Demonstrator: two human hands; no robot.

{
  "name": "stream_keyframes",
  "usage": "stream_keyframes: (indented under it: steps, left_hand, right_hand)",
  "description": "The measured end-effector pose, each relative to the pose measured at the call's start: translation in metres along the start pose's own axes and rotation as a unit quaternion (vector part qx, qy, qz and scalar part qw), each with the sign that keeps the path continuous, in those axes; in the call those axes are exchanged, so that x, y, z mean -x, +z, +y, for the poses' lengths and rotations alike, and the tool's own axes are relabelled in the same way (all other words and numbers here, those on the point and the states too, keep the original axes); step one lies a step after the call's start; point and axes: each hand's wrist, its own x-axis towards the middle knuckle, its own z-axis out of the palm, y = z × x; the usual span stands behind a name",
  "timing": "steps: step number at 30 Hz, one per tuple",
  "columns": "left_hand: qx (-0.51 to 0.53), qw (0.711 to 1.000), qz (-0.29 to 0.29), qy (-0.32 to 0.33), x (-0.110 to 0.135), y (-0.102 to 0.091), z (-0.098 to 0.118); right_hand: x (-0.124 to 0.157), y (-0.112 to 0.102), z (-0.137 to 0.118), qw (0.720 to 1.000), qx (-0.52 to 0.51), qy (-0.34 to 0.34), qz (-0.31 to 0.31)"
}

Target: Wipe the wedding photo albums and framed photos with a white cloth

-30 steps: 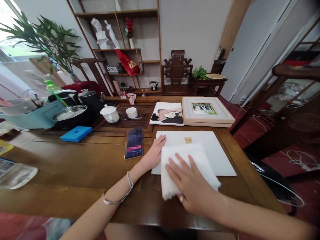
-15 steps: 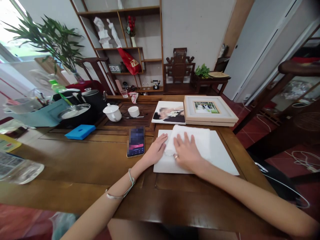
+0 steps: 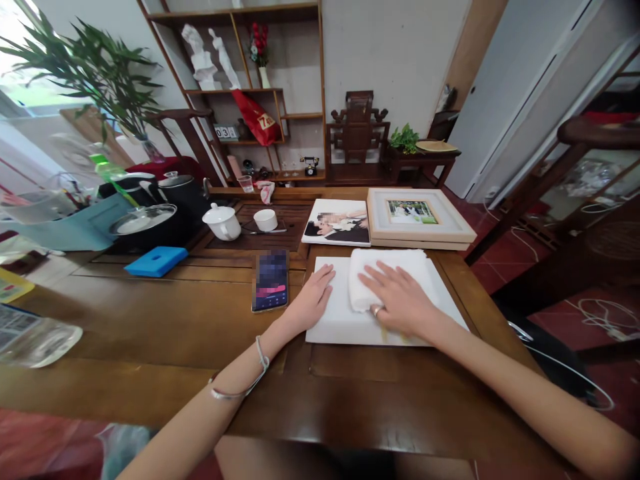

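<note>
A flat white board (image 3: 345, 323) lies on the wooden table (image 3: 165, 320) in front of me. My left hand (image 3: 311, 300) rests flat on the board's left edge, fingers stretched out. A folded white cloth (image 3: 390, 267) lies on the board. My right hand (image 3: 400, 300), a ring on one finger, presses flat on the cloth with spread fingers. A phone (image 3: 271, 280) lies just left of my left hand.
Behind the board are a photo print (image 3: 339, 223) and a stacked framed picture (image 3: 417, 217). A white teapot (image 3: 221, 222), a cup (image 3: 265, 219), a black pot (image 3: 145, 223) and a blue box (image 3: 156, 261) sit at the left. A clear plastic item (image 3: 35, 340) lies far left.
My right hand slid the cloth from the board's near edge up toward its far side, then a little to the right. My left hand stayed on the board's left edge.
</note>
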Motion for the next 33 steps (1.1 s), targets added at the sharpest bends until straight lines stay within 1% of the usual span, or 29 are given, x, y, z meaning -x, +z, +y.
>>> stream_keyframes:
  steps: [2,3,5,6,7,9,11,12,13,15,18,20,22,24,25,27,29,31,33]
  left_hand:
    - [0.014,1.000,0.006,-0.005,-0.001,0.000,0.000]
    - [0.025,1.000,0.010,-0.012,-0.001,-0.001,0.000]
    - [0.051,0.998,0.019,-0.030,-0.003,-0.003,-0.001]
    - [0.065,0.997,0.024,-0.040,-0.003,-0.004,-0.002]
    - [0.079,0.995,0.027,-0.048,-0.004,-0.006,-0.002]
    - [0.101,0.993,0.027,-0.057,-0.004,-0.008,-0.003]
    - [0.108,0.992,0.024,-0.053,-0.004,-0.009,-0.004]
    - [0.102,0.994,0.022,-0.045,-0.003,-0.008,-0.004]
    - [0.089,0.995,0.021,-0.033,-0.003,-0.008,-0.003]
    - [0.051,0.999,0.015,-0.009,-0.001,-0.006,-0.001]
    - [-0.003,1.000,-0.012,-0.003,0.002,-0.005,0.005]
    - [-0.027,0.999,-0.033,-0.013,0.003,-0.005,0.010]
    - [-0.041,0.998,-0.043,-0.017,0.004,-0.005,0.013]
    - [-0.051,0.998,-0.045,-0.012,0.004,-0.004,0.013]
    - [-0.057,0.997,-0.044,-0.008,0.004,-0.003,0.012]
    - [-0.065,0.997,-0.045,0.001,0.004,-0.001,0.009]
    - [-0.062,0.997,-0.044,0.007,0.003,0.000,0.006]
    - [-0.049,0.998,-0.040,0.009,0.003,0.000,0.003]
    - [-0.035,0.999,-0.038,0.010,0.003,-0.001,0.001]
  right_hand:
    - [-0.008,0.006,0.003,0.999,0.028,0.029,0.016]
    - [-0.010,0.008,-0.003,0.998,0.040,0.038,0.019]
    - [-0.008,0.011,-0.024,0.997,0.057,0.038,0.020]
    - [-0.005,0.011,-0.038,0.998,0.061,0.024,0.022]
    - [-0.001,0.011,-0.053,0.998,0.063,-0.005,0.026]
    - [0.013,0.012,-0.080,0.994,0.063,-0.084,0.041]
    - [0.030,0.012,-0.096,0.985,0.056,-0.154,0.057]
    - [0.038,0.012,-0.098,0.982,0.047,-0.174,0.062]
    - [0.045,0.012,-0.096,0.981,0.033,-0.180,0.063]
    - [0.054,0.011,-0.082,0.986,0.003,-0.160,0.049]
    - [0.051,0.008,-0.042,0.997,-0.010,-0.070,0.031]
    - [0.040,0.008,-0.014,0.999,-0.001,-0.024,0.039]
    - [0.023,0.010,0.008,0.998,0.001,-0.012,0.054]
    - [0.006,0.011,0.017,0.998,-0.001,-0.013,0.062]
    - [-0.002,0.012,0.017,0.998,0.000,-0.010,0.063]
    - [-0.013,0.014,0.005,0.998,0.011,-0.001,0.061]
    - [-0.012,0.017,-0.019,0.997,0.035,0.002,0.065]
    - [0.000,0.021,-0.049,0.995,0.063,-0.013,0.076]
    - [0.018,0.025,-0.077,0.990,0.085,-0.056,0.093]
